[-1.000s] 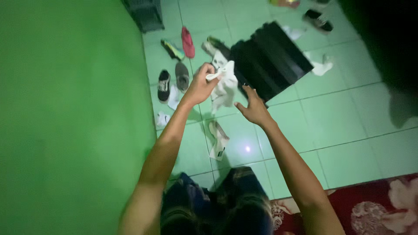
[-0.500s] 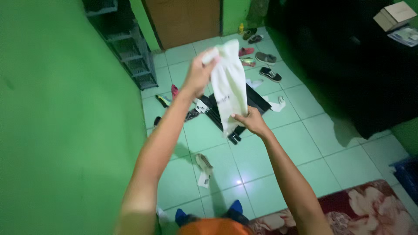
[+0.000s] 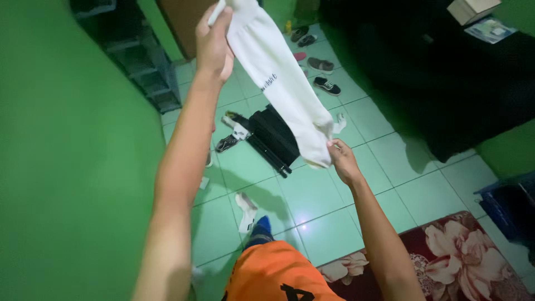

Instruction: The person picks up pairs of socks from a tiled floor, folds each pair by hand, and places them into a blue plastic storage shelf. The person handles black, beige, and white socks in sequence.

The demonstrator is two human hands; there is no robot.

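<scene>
Fingers of my left hand [image 3: 214, 42] are clamped on the top end of the white sock [image 3: 281, 83], up high and far, near the top edge of view. Right hand [image 3: 343, 161] pinches the sock's lower end, thumb and fingertips [image 3: 333, 146] closed on the fabric. Sock hangs stretched on a diagonal between both hands, top-left down to lower-right, well off the floor. Small dark print sits mid-length on it.

Edges and room: green wall [image 3: 72, 167] runs right along my left arm, tight on that side. Dark shelf rack [image 3: 139, 61] stands far left against the wall. Big dark furniture block [image 3: 446, 83] closes off the far right, with a small box [image 3: 467, 8] on top at the far edge. Blue crate [image 3: 510, 203] at the right edge. Red floral rug [image 3: 446, 256] near right, its edge touching the tile. Open tile floor [image 3: 390, 178] lies between the rug and the dark block, right of my right hand.

Directly under the sock: black slatted panel [image 3: 273, 136] lying flat on the tile. Shoes [image 3: 323, 72] are scattered beyond it, toward the far side. Another white sock [image 3: 245, 210] lies on the floor, near my blue-socked foot [image 3: 259, 228]. Orange shirt [image 3: 273, 276] at the near edge.
</scene>
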